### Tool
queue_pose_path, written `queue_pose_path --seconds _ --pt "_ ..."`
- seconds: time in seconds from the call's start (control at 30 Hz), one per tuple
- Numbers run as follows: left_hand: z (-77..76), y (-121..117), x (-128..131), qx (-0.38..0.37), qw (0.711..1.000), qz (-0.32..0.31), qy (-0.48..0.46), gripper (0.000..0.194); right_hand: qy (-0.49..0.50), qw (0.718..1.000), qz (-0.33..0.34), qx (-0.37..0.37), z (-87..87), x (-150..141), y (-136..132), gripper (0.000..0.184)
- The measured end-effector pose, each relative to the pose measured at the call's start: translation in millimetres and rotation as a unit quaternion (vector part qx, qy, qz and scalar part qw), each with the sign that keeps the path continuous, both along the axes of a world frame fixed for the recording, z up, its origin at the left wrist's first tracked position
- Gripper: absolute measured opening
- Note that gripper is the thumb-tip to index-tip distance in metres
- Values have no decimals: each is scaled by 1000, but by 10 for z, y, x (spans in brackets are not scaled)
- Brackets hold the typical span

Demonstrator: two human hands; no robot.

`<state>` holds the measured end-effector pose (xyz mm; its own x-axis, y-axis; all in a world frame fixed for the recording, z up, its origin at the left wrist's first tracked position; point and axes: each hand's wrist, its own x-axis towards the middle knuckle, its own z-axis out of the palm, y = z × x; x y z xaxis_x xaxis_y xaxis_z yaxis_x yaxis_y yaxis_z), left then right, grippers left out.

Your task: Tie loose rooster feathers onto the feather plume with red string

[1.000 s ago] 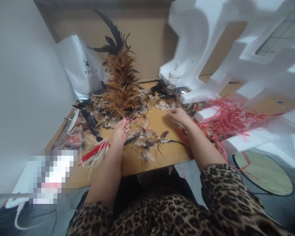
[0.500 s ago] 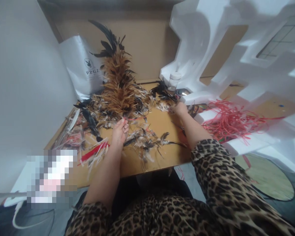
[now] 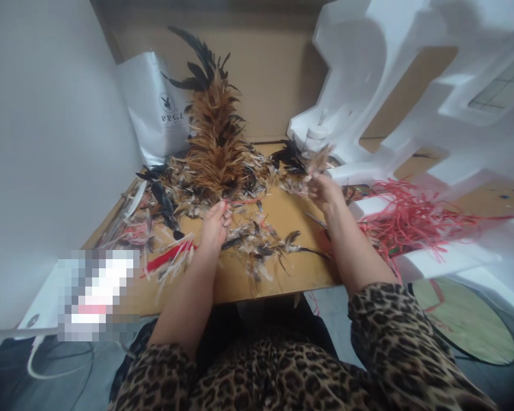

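A tall piece of layered brown feathers (image 3: pixel 217 142), topped by long dark plumes, stands upright at the back of the table. Just in front of its lower end, my left hand (image 3: pixel 216 221) is closed in a pinch. A thin red strip (image 3: pixel 247 201) runs rightward from those fingertips; whether they also grip the base of the feather piece I cannot tell. To the right, my right hand (image 3: pixel 325 193) is closed on a small tan feather bunch (image 3: pixel 320 160), held up off the table. Loose mottled feathers (image 3: pixel 261 245) lie on the table between my forearms.
A silver bag (image 3: pixel 149 108) stands at the back left. White foam packing (image 3: pixel 351 63) rises on the right, with tangled red strips (image 3: pixel 420 222) on it. A lidded jar (image 3: pixel 316 138) and black feathers (image 3: pixel 289 157) sit behind my right hand. Blurred-out squares cover something at lower left.
My right hand has lifted from the feather pile on the right, bringing up the tan feather bunch. My left hand keeps its pinch at the base, and the view has shifted slightly.
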<state>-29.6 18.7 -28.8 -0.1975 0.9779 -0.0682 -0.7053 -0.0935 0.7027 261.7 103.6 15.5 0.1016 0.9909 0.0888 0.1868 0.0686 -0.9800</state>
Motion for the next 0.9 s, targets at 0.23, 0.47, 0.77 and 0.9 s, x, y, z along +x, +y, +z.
queue_pose_path --seconds 0.23,0.47,0.77,0.9 --pt "38 -35 37 5 1000 -3 18 16 223 961 161 10 49 -1207 -586 37" --pt "63 -42 67 31 999 -16 39 16 160 965 177 109 -263 -1677 -523 21" --pt "75 -64 98 42 997 -2 68 21 71 972 163 151 -353 -1715 -481 18" --pt "84 -77 133 42 994 22 94 23 41 976 158 145 -357 -1707 -475 18"
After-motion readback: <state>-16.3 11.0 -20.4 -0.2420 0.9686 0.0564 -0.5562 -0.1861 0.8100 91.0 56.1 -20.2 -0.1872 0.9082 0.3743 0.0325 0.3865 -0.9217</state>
